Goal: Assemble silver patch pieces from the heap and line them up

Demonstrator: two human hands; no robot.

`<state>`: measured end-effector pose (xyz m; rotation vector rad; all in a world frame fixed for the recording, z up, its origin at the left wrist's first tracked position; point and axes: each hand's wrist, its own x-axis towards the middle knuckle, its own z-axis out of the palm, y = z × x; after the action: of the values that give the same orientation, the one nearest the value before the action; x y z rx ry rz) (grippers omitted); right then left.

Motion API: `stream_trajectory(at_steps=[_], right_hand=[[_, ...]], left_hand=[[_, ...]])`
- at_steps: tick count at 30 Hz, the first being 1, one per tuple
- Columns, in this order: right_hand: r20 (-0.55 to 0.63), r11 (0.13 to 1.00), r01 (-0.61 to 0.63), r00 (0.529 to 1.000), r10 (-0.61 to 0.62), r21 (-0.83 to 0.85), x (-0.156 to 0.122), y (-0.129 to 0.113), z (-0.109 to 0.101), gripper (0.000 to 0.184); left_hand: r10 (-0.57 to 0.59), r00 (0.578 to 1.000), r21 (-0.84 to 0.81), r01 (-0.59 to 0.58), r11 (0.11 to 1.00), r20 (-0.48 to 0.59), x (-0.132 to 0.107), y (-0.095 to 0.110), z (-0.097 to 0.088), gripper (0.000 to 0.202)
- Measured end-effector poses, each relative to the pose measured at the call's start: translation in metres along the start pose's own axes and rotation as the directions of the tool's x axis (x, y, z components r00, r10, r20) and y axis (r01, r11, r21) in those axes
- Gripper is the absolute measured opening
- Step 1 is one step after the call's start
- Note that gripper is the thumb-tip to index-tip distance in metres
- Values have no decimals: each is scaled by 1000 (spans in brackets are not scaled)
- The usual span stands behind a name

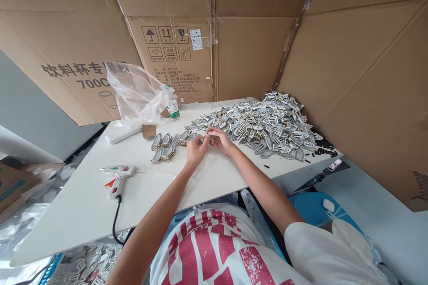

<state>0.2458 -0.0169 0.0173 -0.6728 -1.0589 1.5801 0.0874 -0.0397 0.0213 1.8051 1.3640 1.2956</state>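
My left hand (196,149) and my right hand (219,139) meet at the middle of the white table (83,205), fingertips pinched together on a small silver clip-shaped piece (204,137). Just left of my hands lie neat stacks of the same pieces (167,146). A big loose heap of silver pieces (264,124) spreads to the right of my right hand, reaching the far right corner of the table.
A white glue gun (117,177) with a black cord lies at the table's left. At the back left are a clear plastic bag (137,93), a small bottle (173,110) and a white power strip (122,133). Cardboard walls (351,75) enclose the table. Small black bits (323,148) lie at the right edge.
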Motion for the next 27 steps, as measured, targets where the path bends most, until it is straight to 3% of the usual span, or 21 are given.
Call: stream_trajectory(at_steps=[7,15,21,27], right_hand=[[-5,999,37,999,-37,-9,2,3,-1,21],[-28,997,30,999,-33,-75,1,4,1,23],[-50,994,64,996,-69,-87,-1,1,2,20],[5,993,53,999,-53,-108,-2,3,3,24]], left_hand=[[8,996,-2,-8,1000,-91,1,3,-3,58],[8,999,-20,-9,1000,-45,-2,4,-6,57],[-10,999,-88,7,996,-40,-3,4,-6,38],[-98,991,-140,85,987,-93,0,-2,-4,24]])
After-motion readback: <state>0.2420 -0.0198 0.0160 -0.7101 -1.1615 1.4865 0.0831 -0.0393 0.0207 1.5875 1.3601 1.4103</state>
